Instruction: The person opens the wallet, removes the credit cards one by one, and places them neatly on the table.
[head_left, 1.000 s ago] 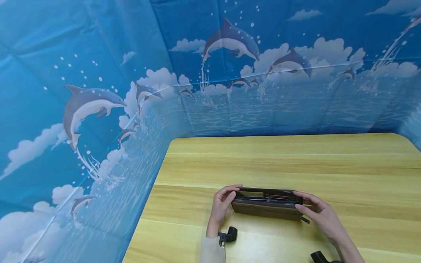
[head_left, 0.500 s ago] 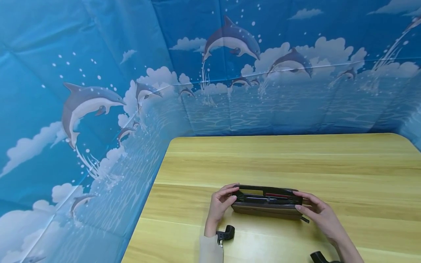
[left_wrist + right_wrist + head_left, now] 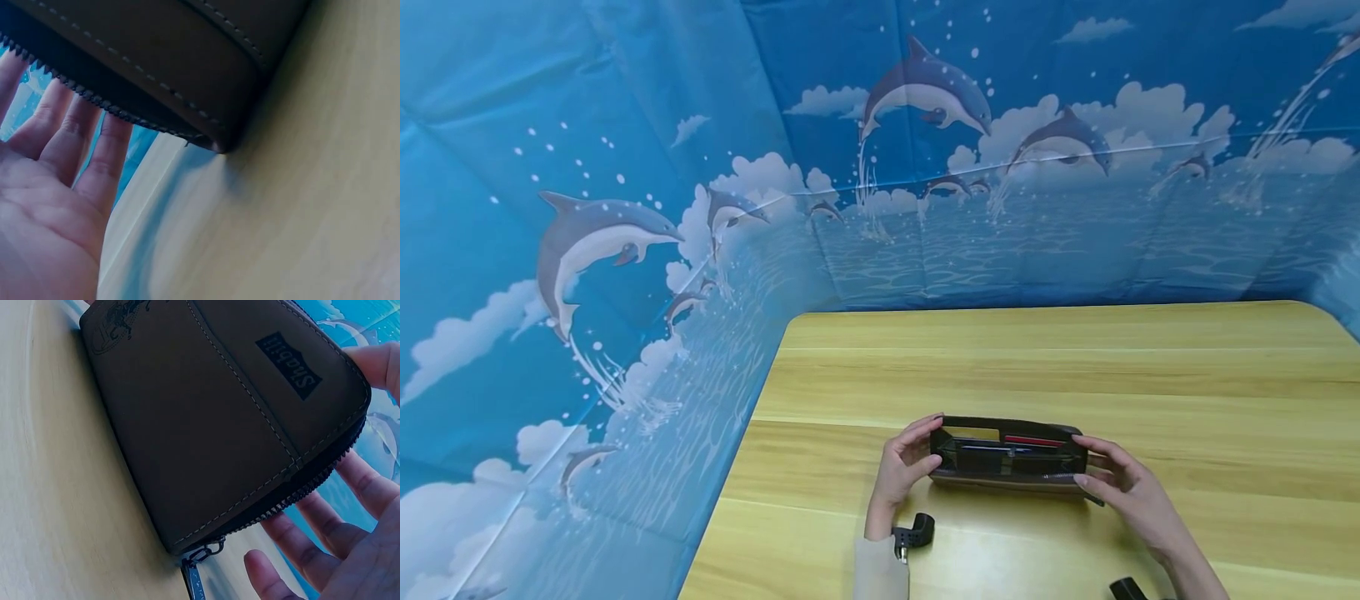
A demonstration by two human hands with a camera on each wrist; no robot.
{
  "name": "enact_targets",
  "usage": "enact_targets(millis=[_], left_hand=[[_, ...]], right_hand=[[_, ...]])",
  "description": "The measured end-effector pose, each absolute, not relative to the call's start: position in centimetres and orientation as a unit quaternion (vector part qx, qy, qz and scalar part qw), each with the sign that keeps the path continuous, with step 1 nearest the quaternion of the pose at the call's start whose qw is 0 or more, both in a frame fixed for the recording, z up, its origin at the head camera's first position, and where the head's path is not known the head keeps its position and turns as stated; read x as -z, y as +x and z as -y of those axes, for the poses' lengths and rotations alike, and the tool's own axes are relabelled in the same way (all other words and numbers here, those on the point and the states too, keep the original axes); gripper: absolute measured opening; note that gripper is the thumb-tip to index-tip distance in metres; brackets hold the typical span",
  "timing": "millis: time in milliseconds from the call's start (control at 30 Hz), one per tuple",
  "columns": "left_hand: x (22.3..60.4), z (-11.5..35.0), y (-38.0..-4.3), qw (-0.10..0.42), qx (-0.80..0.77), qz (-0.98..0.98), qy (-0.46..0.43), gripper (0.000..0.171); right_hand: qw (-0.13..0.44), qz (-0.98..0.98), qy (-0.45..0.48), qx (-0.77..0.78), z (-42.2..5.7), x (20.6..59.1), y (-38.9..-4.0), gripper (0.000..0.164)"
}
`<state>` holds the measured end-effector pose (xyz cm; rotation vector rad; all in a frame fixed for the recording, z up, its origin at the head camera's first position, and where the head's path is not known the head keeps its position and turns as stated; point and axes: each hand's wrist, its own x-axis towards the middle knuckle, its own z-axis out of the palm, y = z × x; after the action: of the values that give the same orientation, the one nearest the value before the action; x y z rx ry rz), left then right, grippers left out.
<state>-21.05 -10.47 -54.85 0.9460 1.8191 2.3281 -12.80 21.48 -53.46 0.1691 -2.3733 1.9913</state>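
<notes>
The brown zip-around wallet (image 3: pixel 206 444) runs past the top edge of the 2 wrist views. Inside it, a red strip (image 3: pixel 1033 440) is too small to identify. Below it, the head view's bottom edge crops the left sleeve (image 3: pixel 882 571) and the right-wrist black device (image 3: pixel 1127 588).

One wide view, two close on a brown zip-around wallet (image 3: pixel 194 437)
The head view looks forward and down from farther off; both wrist views face the wallet's near side, tilted. All three share the wood-grain tabletop (image 3: pixel 1030 375) and dolphin-print backdrop (image 3: pixel 925 250).
</notes>
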Motion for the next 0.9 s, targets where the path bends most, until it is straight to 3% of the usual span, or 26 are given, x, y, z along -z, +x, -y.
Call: enact_targets(millis=[467,767,900], left_hand=[[54.7,11.3,-21.0,0.079,-0.727,-0.582,0.356,0.064],[54.4,11.1,-20.7,0.048,-0.723,-0.609,0.322,0.044],[54.3,11.0,-20.7,0.039,-0.724,-0.615,0.310,0.046]], right_hand=[[-0.002,0.764,0.090,-0.639,-21.6,53.8,-12.0,0.070],[0.010,0.784,0.094,-0.614,-21.4,53.8,-11.7,0.077],[0.006,0.783,0.098,-0.615,-21.4,53.9,-11.7,0.080]])
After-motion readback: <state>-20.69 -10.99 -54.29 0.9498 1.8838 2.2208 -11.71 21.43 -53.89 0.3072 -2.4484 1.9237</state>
